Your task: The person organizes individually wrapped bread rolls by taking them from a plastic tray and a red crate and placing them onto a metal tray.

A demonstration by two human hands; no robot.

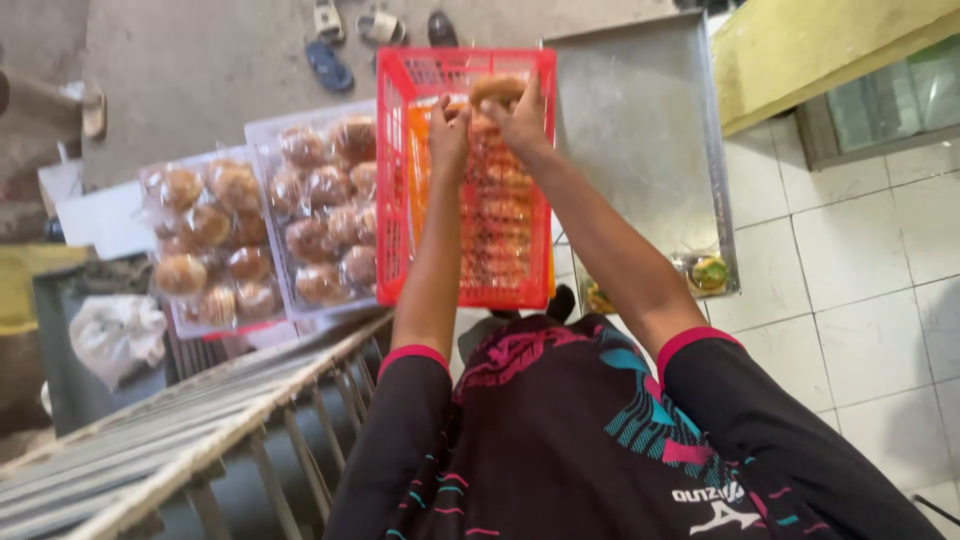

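- The person leans over a red plastic crate, both arms stretched out to its far end.
- The right hand has its grip clamped on a round brown bun, held just above the crate's far rim.
- The left hand sits close beside it with the fingers curled in; whether that grip pinches the bun's wrapper or the stack below, I cannot tell.
- Inside the crate a row of wrapped buns runs from the far end towards the person, packed tight against an orange liner.
- Just left of the crate, touching its side, lies a clear plastic pack of buns; a second such pack lies further left.
- Right of the crate a bare metal tray rests at a tilt, with small wrapped green-topped cakes at its near edge.
- Sandals lie on the concrete floor beyond the crate.
- A metal rack slants across the lower left.
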